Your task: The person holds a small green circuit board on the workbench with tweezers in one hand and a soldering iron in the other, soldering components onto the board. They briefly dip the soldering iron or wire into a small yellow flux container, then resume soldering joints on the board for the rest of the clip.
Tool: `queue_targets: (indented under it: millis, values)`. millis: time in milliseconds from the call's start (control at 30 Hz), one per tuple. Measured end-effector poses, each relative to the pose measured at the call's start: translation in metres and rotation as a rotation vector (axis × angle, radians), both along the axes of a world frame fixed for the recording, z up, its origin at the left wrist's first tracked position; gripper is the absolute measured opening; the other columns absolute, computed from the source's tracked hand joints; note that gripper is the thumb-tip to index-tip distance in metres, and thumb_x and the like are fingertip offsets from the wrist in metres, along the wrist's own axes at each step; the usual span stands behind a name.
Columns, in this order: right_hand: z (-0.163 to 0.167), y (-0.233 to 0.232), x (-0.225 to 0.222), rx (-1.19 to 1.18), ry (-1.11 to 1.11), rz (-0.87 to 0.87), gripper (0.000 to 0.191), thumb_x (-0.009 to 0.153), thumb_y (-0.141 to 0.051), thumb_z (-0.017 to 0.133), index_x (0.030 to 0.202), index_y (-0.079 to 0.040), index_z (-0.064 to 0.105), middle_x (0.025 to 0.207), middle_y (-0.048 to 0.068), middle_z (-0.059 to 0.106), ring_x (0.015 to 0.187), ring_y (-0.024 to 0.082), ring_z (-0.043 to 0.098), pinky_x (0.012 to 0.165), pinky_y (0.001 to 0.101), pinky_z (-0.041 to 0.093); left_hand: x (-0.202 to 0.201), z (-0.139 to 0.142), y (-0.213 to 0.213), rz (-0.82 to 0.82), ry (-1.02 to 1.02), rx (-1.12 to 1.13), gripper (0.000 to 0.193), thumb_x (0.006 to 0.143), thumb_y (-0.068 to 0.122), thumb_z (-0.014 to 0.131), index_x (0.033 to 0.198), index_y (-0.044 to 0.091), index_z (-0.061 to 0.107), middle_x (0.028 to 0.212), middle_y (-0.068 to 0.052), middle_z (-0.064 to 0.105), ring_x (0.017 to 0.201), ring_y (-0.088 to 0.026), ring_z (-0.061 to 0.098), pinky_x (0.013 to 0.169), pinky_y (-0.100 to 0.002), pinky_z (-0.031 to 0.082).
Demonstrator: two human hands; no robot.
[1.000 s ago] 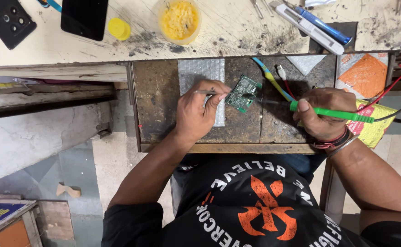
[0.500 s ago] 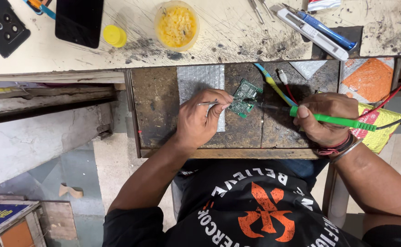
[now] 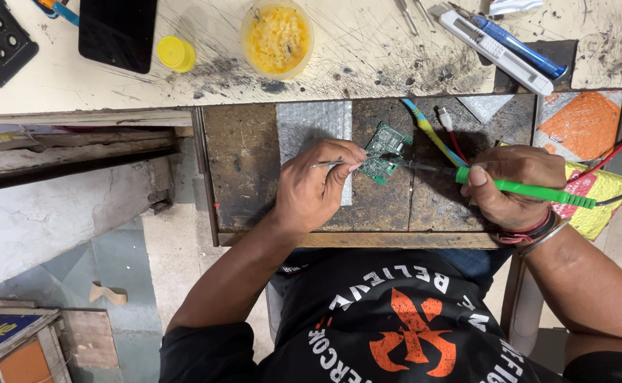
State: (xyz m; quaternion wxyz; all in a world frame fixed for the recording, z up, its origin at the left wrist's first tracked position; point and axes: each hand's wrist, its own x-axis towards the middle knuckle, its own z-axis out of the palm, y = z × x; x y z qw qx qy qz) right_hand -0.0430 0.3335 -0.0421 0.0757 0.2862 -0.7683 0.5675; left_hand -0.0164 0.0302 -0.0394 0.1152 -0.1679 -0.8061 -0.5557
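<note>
We work at a scarred bench [image 3: 396, 64] with a dark metal plate [image 3: 247, 170] set below its edge. On the bench top lie a black phone [image 3: 118, 32], a round tub of yellow paste [image 3: 277, 37] and a small yellow cap [image 3: 175, 53]. Our right hand [image 3: 513, 186] is closed around a green-handled soldering iron [image 3: 530, 190], its tip at the small green circuit board [image 3: 384, 152] on the plate. Our left hand [image 3: 318, 186] pinches thin tweezers [image 3: 328, 164] against that board.
</note>
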Motion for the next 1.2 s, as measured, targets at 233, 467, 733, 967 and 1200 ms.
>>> queue_targets:
  millis: [233,467,733,967,1200]
  values:
    - [0.0032,-0.0002,0.0012,0.010,-0.022,0.007,0.019,0.107,-0.011,0.066,0.091,-0.003,0.057,0.075,0.013,0.067,0.060,0.019,0.070,0.055,0.0284,0.056,0.0001,-0.0026,0.0000,-0.001,0.014,-0.020,0.014,0.102,0.001,0.066,0.105,0.007,0.054,0.107,-0.007,0.073,0.096,-0.020,0.077,0.079,-0.031,0.064]
    - [0.0034,-0.0014,0.0008,-0.010,-0.039,-0.007,0.019,0.107,-0.010,0.066,0.091,-0.004,0.057,0.075,0.013,0.067,0.060,0.019,0.071,0.055,0.0279,0.057,0.0004,-0.0034,-0.0003,0.003,0.012,-0.035,0.015,0.102,0.001,0.066,0.105,0.008,0.053,0.107,-0.007,0.073,0.095,-0.019,0.077,0.078,-0.031,0.064]
    - [0.0034,-0.0021,0.0010,-0.009,-0.044,-0.008,0.019,0.106,-0.009,0.066,0.091,-0.003,0.056,0.075,0.014,0.067,0.059,0.019,0.070,0.054,0.0276,0.056,0.0004,-0.0012,-0.0002,0.000,0.004,-0.022,0.014,0.103,0.002,0.066,0.106,0.008,0.054,0.107,-0.007,0.073,0.095,-0.020,0.077,0.079,-0.031,0.063]
    - [0.0034,-0.0018,0.0014,-0.018,-0.042,0.005,0.020,0.107,-0.008,0.065,0.091,-0.003,0.055,0.073,0.012,0.066,0.059,0.019,0.070,0.056,0.0285,0.057,0.0002,0.0002,-0.0002,0.002,0.013,-0.026,0.013,0.103,0.002,0.066,0.105,0.007,0.054,0.106,-0.008,0.074,0.095,-0.020,0.077,0.079,-0.032,0.063]
    - [0.0032,-0.0021,0.0017,-0.024,-0.051,0.001,0.019,0.107,-0.008,0.065,0.091,-0.003,0.056,0.075,0.013,0.066,0.059,0.018,0.070,0.055,0.0281,0.056,0.0011,-0.0013,-0.0006,-0.002,-0.006,-0.016,0.013,0.103,0.002,0.066,0.105,0.007,0.054,0.106,-0.009,0.074,0.095,-0.021,0.077,0.079,-0.032,0.063]
